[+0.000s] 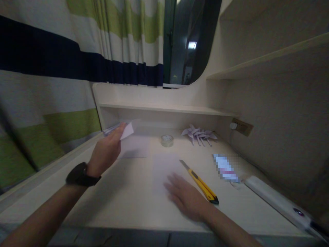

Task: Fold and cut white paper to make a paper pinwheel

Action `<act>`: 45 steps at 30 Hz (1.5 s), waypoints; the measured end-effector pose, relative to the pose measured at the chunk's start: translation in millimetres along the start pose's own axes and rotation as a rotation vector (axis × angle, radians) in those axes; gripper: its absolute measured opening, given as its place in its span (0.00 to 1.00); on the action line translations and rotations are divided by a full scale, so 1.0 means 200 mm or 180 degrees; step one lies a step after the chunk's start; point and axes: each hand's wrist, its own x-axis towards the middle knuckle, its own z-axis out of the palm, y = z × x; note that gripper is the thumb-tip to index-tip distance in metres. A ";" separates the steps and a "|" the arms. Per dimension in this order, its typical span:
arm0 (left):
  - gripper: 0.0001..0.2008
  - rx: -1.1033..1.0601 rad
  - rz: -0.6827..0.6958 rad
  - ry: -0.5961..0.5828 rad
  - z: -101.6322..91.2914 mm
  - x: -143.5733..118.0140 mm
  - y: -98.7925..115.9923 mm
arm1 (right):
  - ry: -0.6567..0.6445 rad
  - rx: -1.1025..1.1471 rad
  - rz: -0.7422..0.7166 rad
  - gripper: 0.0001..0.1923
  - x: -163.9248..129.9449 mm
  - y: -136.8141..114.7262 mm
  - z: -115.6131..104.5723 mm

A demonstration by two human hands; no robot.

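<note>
My left hand [106, 151], with a black watch [79, 175] on its wrist, is raised over the left side of the desk and holds a folded piece of pale paper [125, 129] by its fingertips. My right hand [186, 197] lies flat and blurred on the desk, its fingers spread on the near edge of a pale paper sheet [166, 168]. A yellow utility knife [202, 183] lies just right of that hand, blade end pointing away from me.
A roll of clear tape [167, 140] and several folded paper pinwheels [199, 134] sit at the back under the shelf [164, 109]. Another paper sheet [135, 147] lies on the desk. A white bar-shaped device [276, 200] lies at right, a wall socket [241, 127] above it.
</note>
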 end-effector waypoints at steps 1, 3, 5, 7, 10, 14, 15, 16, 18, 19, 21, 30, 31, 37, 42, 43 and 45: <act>0.29 0.0008 0.0055 -0.0049 0.06 0.03 0.00 | 0.0003 -0.0013 0.0004 0.24 0.00 0.00 0.00; 0.29 -0.0091 0.0204 -0.0372 0.18 0.06 0.00 | 0.0016 -0.0021 0.0006 0.23 0.00 0.00 -0.01; 0.28 -0.0141 0.0339 -0.0839 0.32 0.04 0.00 | 0.0033 -0.0043 0.0005 0.23 0.00 -0.01 -0.01; 0.27 -0.0097 0.0339 -0.1316 0.45 -0.01 -0.01 | 0.0064 -0.0100 -0.0014 0.23 0.00 -0.01 -0.01; 0.26 -0.0095 0.0241 -0.1905 0.59 -0.10 -0.04 | 0.0250 -0.0304 0.0073 0.23 0.00 0.01 0.00; 0.26 -0.0194 0.0265 -0.2308 0.64 -0.17 -0.08 | 0.0606 -0.0881 0.1057 0.22 -0.01 0.08 -0.01; 0.26 -0.0220 0.0273 -0.2333 0.64 -0.18 -0.09 | 0.0620 -0.1013 0.1345 0.21 -0.01 0.10 -0.02; 0.26 -0.0243 0.0275 -0.2345 0.64 -0.18 -0.10 | 0.0590 -0.1110 0.1576 0.21 -0.02 0.12 -0.03; 0.26 -0.0280 0.0253 -0.2351 0.62 -0.19 -0.10 | 0.0463 -0.1194 0.1816 0.19 -0.03 0.16 -0.05; 0.26 -0.0291 0.0238 -0.2354 0.62 -0.19 -0.11 | 0.0404 -0.1198 0.1862 0.18 -0.03 0.18 -0.06; 0.26 -0.0297 0.0225 -0.2369 0.61 -0.20 -0.10 | 0.0321 -0.1187 0.1898 0.19 -0.02 0.22 -0.08; 0.21 -0.0591 0.0210 -0.1469 0.58 -0.20 0.01 | 0.0544 -0.1155 0.2209 0.20 0.23 0.45 -0.09; 0.21 -0.0692 0.0252 -0.1449 0.58 -0.20 0.06 | 0.0576 -0.1161 0.2222 0.20 0.26 0.47 -0.09; 0.24 -0.1051 0.0804 -0.1589 0.61 -0.18 0.34 | 0.0730 -0.1212 0.2231 0.19 0.32 0.50 -0.09; 0.30 -0.0776 0.0610 -0.1898 0.73 -0.19 0.44 | 0.1081 -0.0846 0.2017 0.17 0.34 0.41 -0.11; 0.30 -0.0725 0.0547 -0.1885 0.75 -0.20 0.44 | 0.1170 -0.0476 0.2012 0.16 0.36 0.39 -0.10; 0.31 -0.0642 0.0466 -0.1755 0.78 -0.23 0.44 | 0.1387 0.0488 0.2026 0.15 0.42 0.37 -0.09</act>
